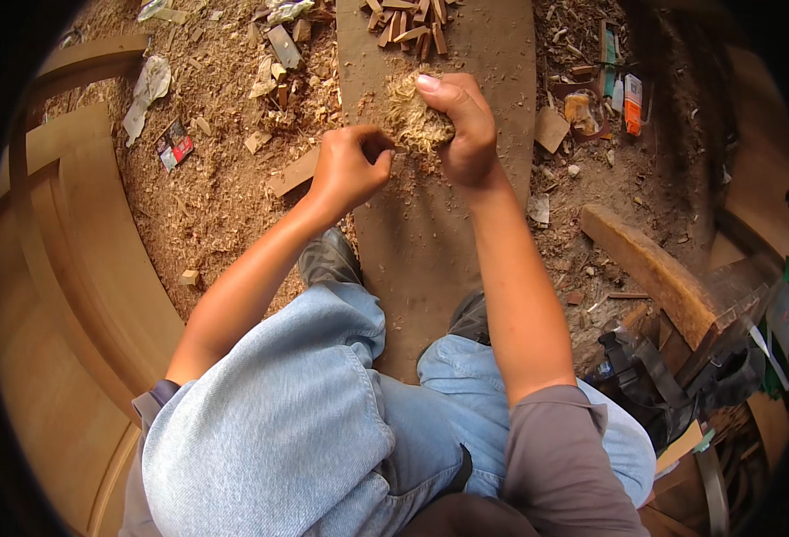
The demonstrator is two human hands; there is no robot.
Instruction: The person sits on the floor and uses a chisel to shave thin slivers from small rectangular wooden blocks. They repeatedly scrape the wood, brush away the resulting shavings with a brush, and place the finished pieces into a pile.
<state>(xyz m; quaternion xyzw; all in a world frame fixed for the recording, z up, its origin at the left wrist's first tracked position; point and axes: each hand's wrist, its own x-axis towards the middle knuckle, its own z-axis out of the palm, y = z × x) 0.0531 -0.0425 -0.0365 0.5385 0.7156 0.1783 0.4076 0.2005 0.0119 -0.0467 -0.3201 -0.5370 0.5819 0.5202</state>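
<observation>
My right hand [470, 125] is closed round a tangled wad of pale yellow fibre [419, 121], the thumb lying along its top. Just left of the wad is my left hand [348, 166], its fingers curled in and the thumb and forefinger close together near the fibre's lower edge. Whatever lies in that pinch is too small or hidden to tell. Both hands are above a long brown board [412, 242] that runs away from me between my feet. Small wooden pieces [408, 22] lie heaped at the board's far end.
Wood shavings [233, 161] cover the ground on the left. Curved wooden panels [81, 295] stand along the left edge. At right lie a thick wooden beam [649, 268], an orange and white package [633, 105] and black straps [649, 376]. A flat offcut [294, 173] rests beside the board.
</observation>
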